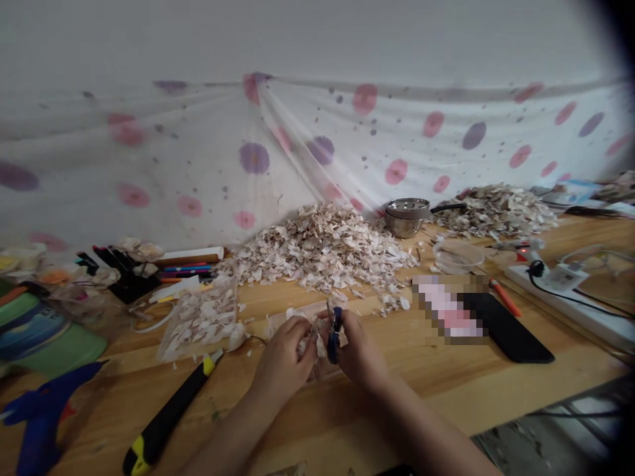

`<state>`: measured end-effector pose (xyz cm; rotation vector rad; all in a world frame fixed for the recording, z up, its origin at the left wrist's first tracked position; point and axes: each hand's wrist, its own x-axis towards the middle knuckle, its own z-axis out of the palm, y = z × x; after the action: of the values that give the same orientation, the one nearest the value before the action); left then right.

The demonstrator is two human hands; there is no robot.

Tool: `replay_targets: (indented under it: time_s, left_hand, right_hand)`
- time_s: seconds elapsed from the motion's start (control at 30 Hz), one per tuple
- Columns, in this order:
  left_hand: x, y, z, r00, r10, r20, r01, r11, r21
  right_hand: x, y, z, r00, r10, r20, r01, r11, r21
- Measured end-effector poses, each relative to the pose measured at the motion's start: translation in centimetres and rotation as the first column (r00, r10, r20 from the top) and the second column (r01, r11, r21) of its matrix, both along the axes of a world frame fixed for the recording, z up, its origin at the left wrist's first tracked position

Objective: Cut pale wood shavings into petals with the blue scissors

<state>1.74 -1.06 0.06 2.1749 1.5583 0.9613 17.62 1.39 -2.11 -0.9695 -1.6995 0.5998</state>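
In the middle of the table, my right hand is closed around small scissors with dark blue handles. Close beside it, my left hand pinches a thin, pale, petal-like flake, partly hidden by my fingers. Both hands are over a shallow clear tray that shows between and behind them. Just beyond rises a large heap of pale dry flakes. A clear bag or box of similar flakes lies to the left.
At the left are a utility knife, a blue glue gun and a green container. A black phone-like slab, an orange-handled tool and a white power strip lie right. Metal bowls stand behind, near another flake heap.
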Motion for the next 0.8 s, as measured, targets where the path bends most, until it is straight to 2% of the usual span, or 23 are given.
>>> replay_targets:
  time_s: [0.2,0.3,0.47,0.57,0.67,0.8]
  left_hand:
    - [0.03,-0.06,-0.06,0.999,0.03,0.035,-0.032,0.998,0.051]
    - [0.1,-0.11,-0.18,0.997,0.046,0.063,-0.05,0.996,0.071]
    - [0.11,-0.06,-0.46,0.992,0.061,0.113,-0.069,0.995,0.076]
    - [-0.03,0.05,-0.61,0.979,0.111,0.173,-0.119,0.992,0.037]
    - [-0.12,0.23,-0.72,0.954,0.161,0.253,-0.16,0.987,-0.025]
    - [0.11,0.5,-0.93,0.912,0.157,0.38,-0.1,0.981,-0.167]
  right_hand:
    - [-0.07,0.18,-0.61,0.999,-0.036,-0.027,0.036,0.999,-0.01]
    - [-0.12,0.38,-0.76,0.993,-0.056,-0.104,0.053,0.998,-0.029]
    - [-0.35,0.57,-0.15,0.972,-0.018,-0.234,0.004,0.998,-0.061]
    - [-0.4,0.74,-0.01,0.949,-0.01,-0.315,-0.031,0.992,-0.124]
    - [-0.39,0.91,-0.05,0.918,0.034,-0.394,-0.124,0.971,-0.204]
    - [-0.46,0.68,0.18,0.888,0.129,-0.442,-0.256,0.936,-0.242]
